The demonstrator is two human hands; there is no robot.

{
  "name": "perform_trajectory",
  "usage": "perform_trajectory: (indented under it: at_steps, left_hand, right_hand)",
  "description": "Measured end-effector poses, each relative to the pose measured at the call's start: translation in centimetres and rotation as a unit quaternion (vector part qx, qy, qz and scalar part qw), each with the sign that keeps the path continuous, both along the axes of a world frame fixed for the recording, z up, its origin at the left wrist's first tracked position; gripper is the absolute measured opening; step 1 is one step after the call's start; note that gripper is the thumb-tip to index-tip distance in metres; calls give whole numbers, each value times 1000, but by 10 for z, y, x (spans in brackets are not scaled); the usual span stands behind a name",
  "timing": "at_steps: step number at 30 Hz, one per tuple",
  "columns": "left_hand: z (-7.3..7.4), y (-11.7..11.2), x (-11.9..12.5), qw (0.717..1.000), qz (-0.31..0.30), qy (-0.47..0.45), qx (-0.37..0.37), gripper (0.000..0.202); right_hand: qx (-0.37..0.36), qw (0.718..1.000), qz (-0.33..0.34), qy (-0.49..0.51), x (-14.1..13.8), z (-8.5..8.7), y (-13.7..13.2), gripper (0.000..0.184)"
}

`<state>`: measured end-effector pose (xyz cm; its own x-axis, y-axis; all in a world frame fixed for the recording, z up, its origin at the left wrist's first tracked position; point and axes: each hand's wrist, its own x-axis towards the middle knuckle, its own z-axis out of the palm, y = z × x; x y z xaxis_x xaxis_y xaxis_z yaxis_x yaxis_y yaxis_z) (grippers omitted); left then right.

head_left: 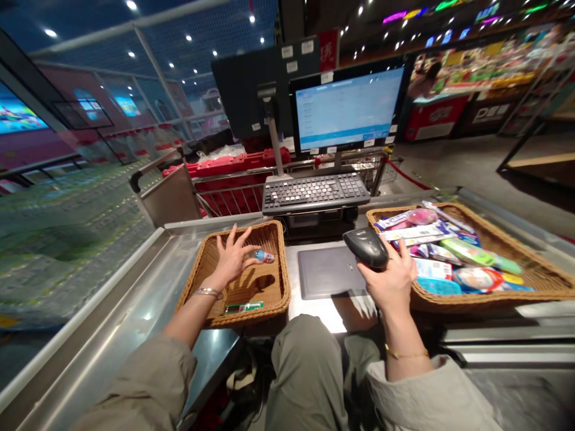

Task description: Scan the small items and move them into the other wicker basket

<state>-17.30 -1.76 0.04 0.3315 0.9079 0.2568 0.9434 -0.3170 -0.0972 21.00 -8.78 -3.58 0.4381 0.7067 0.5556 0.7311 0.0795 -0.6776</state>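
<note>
Left hand (232, 258) beside packaged item (263, 256) | right hand (390, 278) gripping barcode scanner (365, 247)

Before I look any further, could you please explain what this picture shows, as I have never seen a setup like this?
This single picture comes from a camera worn on a person's head, looking down at their own two hands at a shop checkout counter. The right hand holds a black handheld barcode scanner. The left hand is open over a wicker basket, next to a small blue packaged item. Another wicker basket holds packaged goods. Ahead stand a keyboard and a monitor.
</note>
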Motion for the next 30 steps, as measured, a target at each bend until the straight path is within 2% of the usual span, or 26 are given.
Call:
perform_trajectory:
  at_steps: [4,8,17,25,30]
  left_hand:
    - [12,-1,14,996,46,-61,40,33]
    - [19,-3,39,989,66,-113,70,35]
    - [18,-2,96,976,30,-181,114,36]
    - [17,-1,124,975,10,-185,120,38]
    - [18,0,134,974,5,-193,119,37]
  right_hand:
    - [-11,1000,-1,-5,-3,3,-2,48]
    - [-15,1000,16,-19,-4,5,-4,39]
    - [-4,998,31,-52,-1,0,-4,29]
    - [-3,991,72,-110,-5,5,-10,19]
    - [-2,986,101,-130,0,1,-8,19]
